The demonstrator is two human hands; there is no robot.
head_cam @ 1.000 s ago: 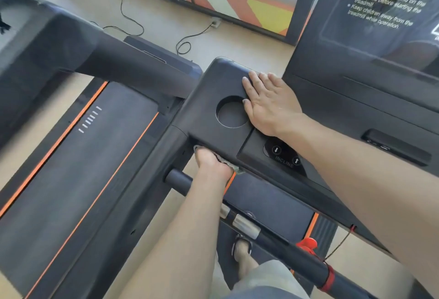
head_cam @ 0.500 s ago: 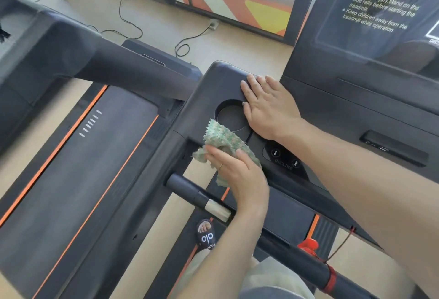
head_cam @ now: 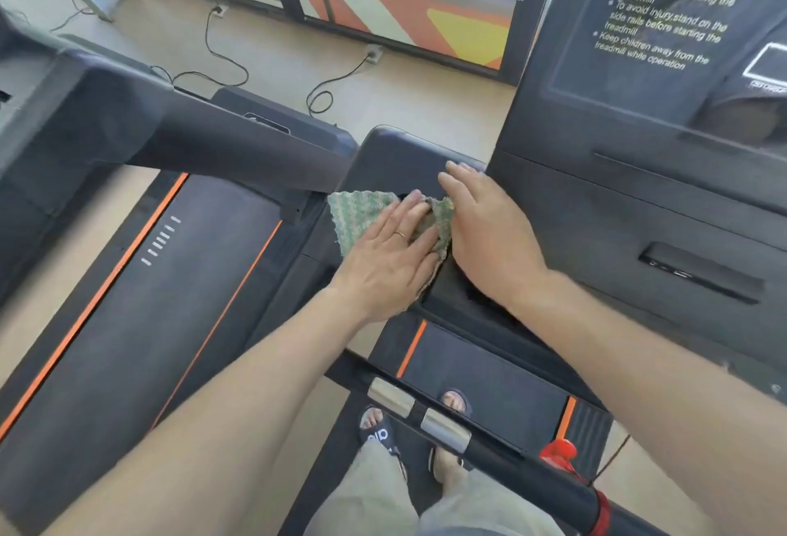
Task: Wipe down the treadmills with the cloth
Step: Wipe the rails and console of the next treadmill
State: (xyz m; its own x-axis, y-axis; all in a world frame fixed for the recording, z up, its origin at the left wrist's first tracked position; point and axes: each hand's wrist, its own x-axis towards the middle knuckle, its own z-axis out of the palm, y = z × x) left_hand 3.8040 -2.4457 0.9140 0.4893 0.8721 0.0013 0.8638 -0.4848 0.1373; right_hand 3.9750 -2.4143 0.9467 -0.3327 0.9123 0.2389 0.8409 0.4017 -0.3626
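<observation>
- The left hand lies flat with its fingers straight and close together, pressing the green-and-white knitted cloth onto the black plastic console tray of the near treadmill.
- The cloth spreads out to the left of the fingers as far as the tray's left edge; its right side is bunched up against the right hand.
- The right hand rests palm down on the same tray, fingers straight and together, holding nothing, its fingertips near the tray's far rounded edge.
- Just right of the right hand rises the dark upright display panel with white caution lettering, closing off that side.
- Left of the tray, the black handrail arm of the neighbouring treadmill runs almost up to the tray's left edge.
- Beneath that arm lies the dark running belt with orange stripes along its sides.
- Beyond the tray's far edge is bare beige floor with black power cables.
- Near the body, a black grip bar with silver sensor plates crosses below both forearms.
</observation>
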